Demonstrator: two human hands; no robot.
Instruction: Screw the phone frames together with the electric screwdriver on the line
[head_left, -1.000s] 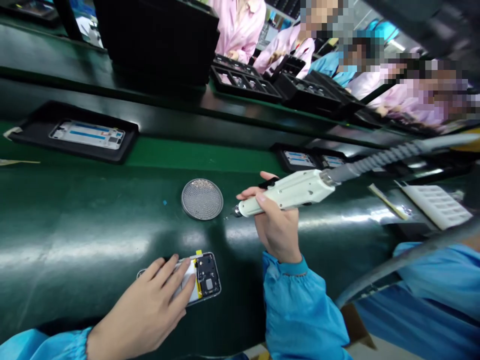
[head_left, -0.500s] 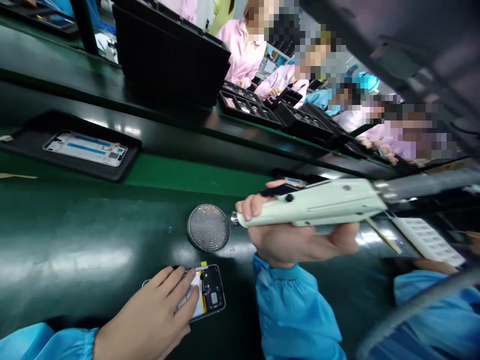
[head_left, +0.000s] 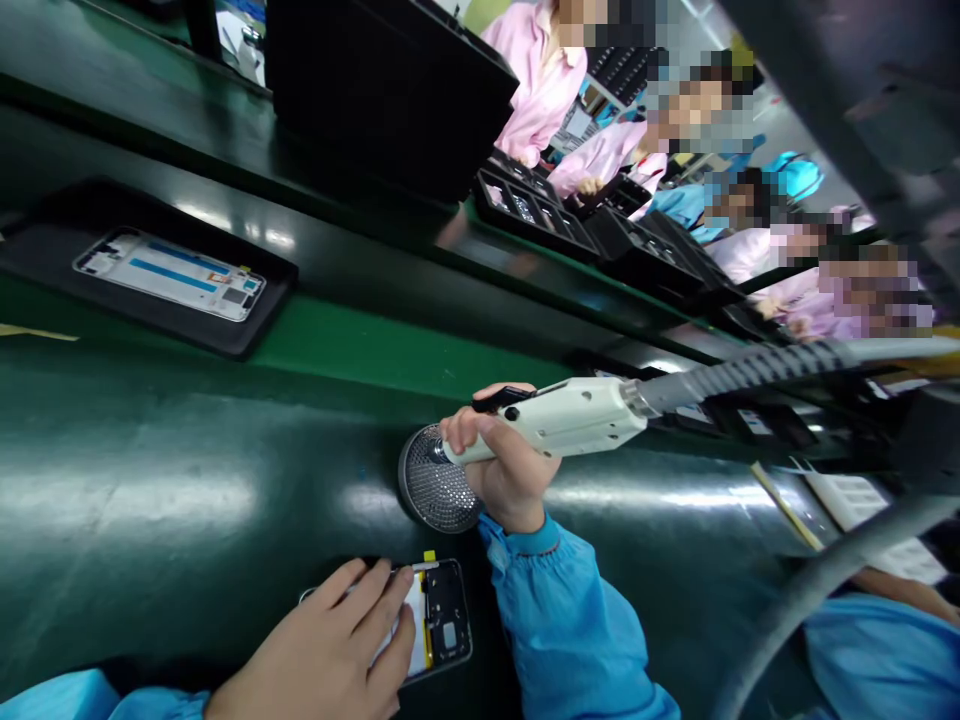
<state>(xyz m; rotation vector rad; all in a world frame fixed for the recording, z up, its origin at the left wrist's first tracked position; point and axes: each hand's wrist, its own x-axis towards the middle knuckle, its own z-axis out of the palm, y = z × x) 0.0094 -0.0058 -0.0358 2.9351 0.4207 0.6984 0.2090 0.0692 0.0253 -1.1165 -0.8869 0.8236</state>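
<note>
While your left hand (head_left: 330, 650) lies flat on the phone (head_left: 439, 625) at 6 o'clock, your right hand (head_left: 499, 470) grips the screwdriver (head_left: 562, 420), tip in the screw dish (head_left: 435, 490). At 10 o'clock, a tray (head_left: 247, 340) holds one frame (head_left: 169, 275).

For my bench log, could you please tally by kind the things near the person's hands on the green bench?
Electric screwdriver: 1
Round mesh dish: 1
Open phone: 1
Black tray holding a phone frame: 1
Total: 4

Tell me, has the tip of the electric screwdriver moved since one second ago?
Yes. The electric screwdriver in the right hand moved left: its tip was beside the round mesh dish, now over it.
</note>
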